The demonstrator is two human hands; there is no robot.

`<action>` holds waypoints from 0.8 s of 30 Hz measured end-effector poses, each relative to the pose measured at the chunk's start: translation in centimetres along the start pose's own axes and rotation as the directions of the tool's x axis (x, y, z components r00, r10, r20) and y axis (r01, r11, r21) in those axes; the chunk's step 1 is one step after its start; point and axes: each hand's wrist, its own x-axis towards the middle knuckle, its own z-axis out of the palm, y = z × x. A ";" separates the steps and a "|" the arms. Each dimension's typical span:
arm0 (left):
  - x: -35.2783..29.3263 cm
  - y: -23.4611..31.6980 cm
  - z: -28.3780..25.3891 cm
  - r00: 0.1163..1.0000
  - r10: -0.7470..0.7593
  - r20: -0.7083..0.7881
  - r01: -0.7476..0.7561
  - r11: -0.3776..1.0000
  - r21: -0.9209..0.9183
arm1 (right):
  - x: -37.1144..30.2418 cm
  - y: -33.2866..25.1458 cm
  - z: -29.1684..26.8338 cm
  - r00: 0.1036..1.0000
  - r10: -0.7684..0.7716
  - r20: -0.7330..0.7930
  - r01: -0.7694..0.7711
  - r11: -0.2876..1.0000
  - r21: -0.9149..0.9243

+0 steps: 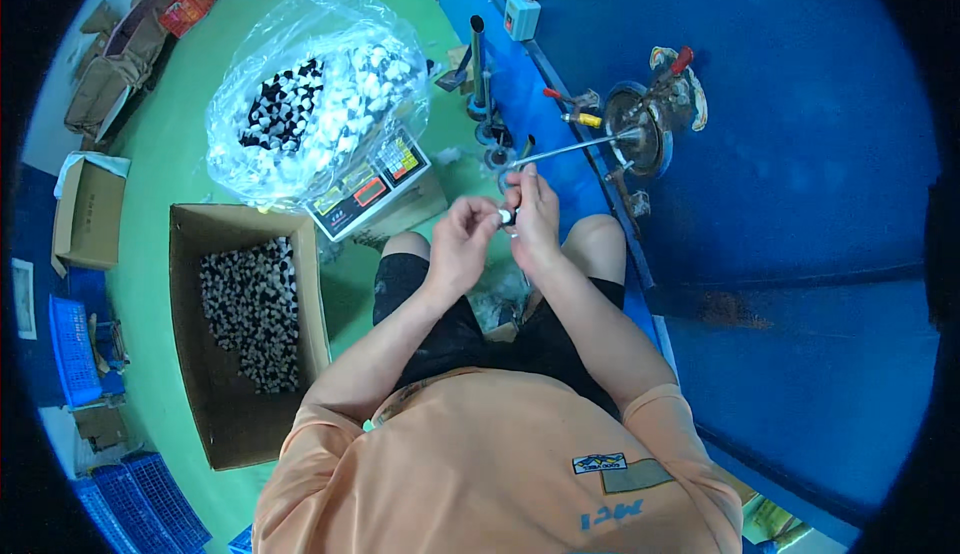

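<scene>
Between my two hands, above my lap, is a small black-and-white piece (506, 217). My left hand (466, 244) is closed, pinching the white side with thumb and fingertips. Close against the dark side, my right hand (535, 216) has its fingers closed round the piece, though they partly hide it. A thin metal rod (568, 149) slants from a round metal fixture (640, 132) down to the fingertips of my right hand. Whether those fingers touch the rod I cannot tell.
At the left, a cardboard box (240, 432) holds many small dark-and-white pieces. Beyond it, a clear plastic bag (330, 29) of similar pieces sits on a scale (375, 189). Blue panelling (790, 214) borders my right side. Upright metal tubes (477, 64) stand ahead. Blue crates (140, 504) line the far left.
</scene>
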 end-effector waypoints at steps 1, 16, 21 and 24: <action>0.3 -0.1 0.0 0.996 -0.079 -0.032 0.072 0.980 -0.184 | -0.1 -0.2 -0.1 1.000 0.021 0.006 -0.021 1.000 -0.004; 3.4 0.2 1.1 0.976 -0.192 -0.106 0.168 0.965 -0.203 | -1.6 -0.1 0.3 0.996 -0.078 0.047 0.082 0.993 -0.082; 3.8 0.1 0.9 0.979 -0.192 -0.070 0.174 0.962 -0.211 | -1.0 -0.2 -0.8 0.993 -0.114 0.009 0.115 0.990 -0.078; 4.3 0.4 0.7 0.989 -0.139 -0.042 0.135 0.987 -0.089 | -0.8 -0.9 -0.5 0.989 -0.144 0.038 0.147 0.986 -0.079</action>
